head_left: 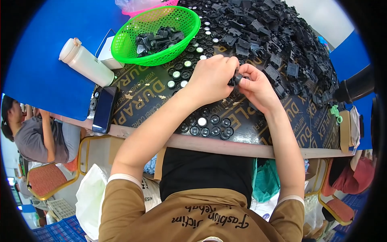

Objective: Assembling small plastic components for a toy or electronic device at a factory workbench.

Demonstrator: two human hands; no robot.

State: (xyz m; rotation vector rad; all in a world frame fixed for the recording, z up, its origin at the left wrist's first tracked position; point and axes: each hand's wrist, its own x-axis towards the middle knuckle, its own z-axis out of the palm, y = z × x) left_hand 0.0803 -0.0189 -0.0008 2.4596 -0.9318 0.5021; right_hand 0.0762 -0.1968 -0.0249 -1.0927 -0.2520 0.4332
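Right hand (258, 89): pinching small black plastic part (238, 78). Left hand (215, 76): curling against it, grip hiding from me.

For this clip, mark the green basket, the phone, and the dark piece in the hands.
Green basket (161, 58): head view, near side wall.
Phone (105, 109): head view, middle of its dark screen.
Dark piece (238, 78): head view, its exposed part.
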